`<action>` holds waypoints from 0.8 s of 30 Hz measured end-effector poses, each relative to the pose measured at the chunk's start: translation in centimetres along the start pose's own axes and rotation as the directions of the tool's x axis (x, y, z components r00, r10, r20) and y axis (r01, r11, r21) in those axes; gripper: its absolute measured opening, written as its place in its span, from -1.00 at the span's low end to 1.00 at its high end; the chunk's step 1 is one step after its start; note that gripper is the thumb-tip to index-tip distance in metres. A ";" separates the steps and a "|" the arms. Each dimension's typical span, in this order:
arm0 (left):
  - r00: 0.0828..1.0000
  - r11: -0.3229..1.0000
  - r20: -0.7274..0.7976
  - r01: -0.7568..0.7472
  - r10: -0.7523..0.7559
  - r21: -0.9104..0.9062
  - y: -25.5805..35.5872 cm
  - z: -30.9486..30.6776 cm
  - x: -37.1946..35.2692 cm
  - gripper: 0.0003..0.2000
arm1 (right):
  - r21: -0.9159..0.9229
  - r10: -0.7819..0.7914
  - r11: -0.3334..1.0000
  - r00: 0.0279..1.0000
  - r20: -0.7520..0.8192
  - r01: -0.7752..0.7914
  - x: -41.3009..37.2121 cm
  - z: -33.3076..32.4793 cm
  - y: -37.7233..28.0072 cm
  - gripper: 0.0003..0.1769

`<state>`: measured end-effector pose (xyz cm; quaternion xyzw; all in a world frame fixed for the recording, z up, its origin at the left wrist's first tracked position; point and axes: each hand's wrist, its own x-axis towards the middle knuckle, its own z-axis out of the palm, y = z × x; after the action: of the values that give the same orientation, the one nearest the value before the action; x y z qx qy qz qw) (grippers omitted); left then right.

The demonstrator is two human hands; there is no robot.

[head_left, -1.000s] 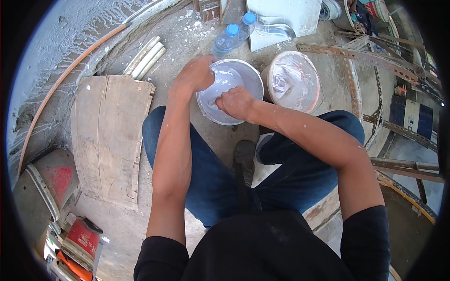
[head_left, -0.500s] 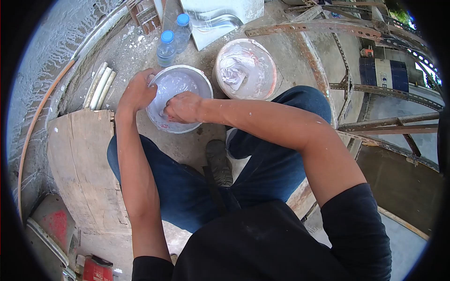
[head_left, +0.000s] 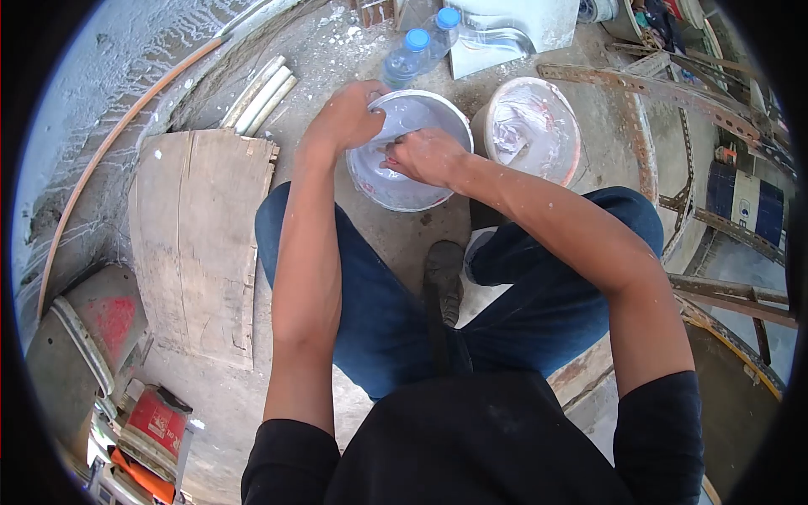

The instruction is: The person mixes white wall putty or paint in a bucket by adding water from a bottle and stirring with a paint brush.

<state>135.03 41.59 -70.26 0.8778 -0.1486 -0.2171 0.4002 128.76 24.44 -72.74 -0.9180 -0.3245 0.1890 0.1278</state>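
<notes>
A white bucket [head_left: 411, 202] stands on the ground in front of my knees, with pale, wet, paint-like stuff [head_left: 411, 114] inside. My left hand [head_left: 347, 119] is closed over the bucket's left rim. Inside the bucket's mouth, my right hand [head_left: 426, 157] is curled shut, low over the pale stuff. What its fingers hold, if anything, is hidden beneath the hand. To the right, a second white bucket [head_left: 566, 118] has thick whitish paste clinging to its inside.
Two blue-capped plastic bottles [head_left: 406, 63] stand just behind the first bucket. A shiny metal sheet [head_left: 505, 29] lies beyond. Pale tubes [head_left: 263, 97] and a plywood board [head_left: 198, 244] are on the left. Rusty perforated metal bars [head_left: 665, 88] cross the right side.
The camera view has turned, so the whole scene sits further right. My left hand stays on the rim, and my right hand stays closed inside the bucket.
</notes>
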 end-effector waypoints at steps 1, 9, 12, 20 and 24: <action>1.000 1.000 -0.002 0.011 -0.011 0.014 0.3 -0.1 -0.1 -0.62 | -0.022 -0.056 0.998 0.998 0.043 0.057 -0.3 0.7 -0.2 -0.59; 0.998 0.998 0.034 0.060 -0.060 0.003 0.4 -0.5 -0.5 -0.60 | 0.054 0.189 0.980 0.981 0.036 -0.191 0.8 -2.8 0.3 -0.55; 0.999 0.999 0.032 0.038 -0.037 -0.021 0.3 -0.2 -0.5 -0.61 | 0.044 0.130 0.991 0.988 -0.088 -0.127 1.3 -2.5 1.3 -0.56; 0.996 0.992 0.067 0.072 -0.065 -0.106 -0.1 -0.8 -0.5 -0.58 | -0.052 -0.057 0.996 0.969 0.240 0.071 -0.6 0.0 -1.7 -0.61; 0.991 0.992 0.074 0.112 -0.108 -0.056 -0.2 -1.3 -0.4 -0.58 | 0.028 0.027 0.999 0.992 0.126 -0.030 0.3 -1.9 0.1 -0.61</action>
<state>135.36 42.67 -69.53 0.8641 -0.1076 -0.2740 0.4082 129.82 24.35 -71.14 -0.9068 -0.3158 0.2529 0.1180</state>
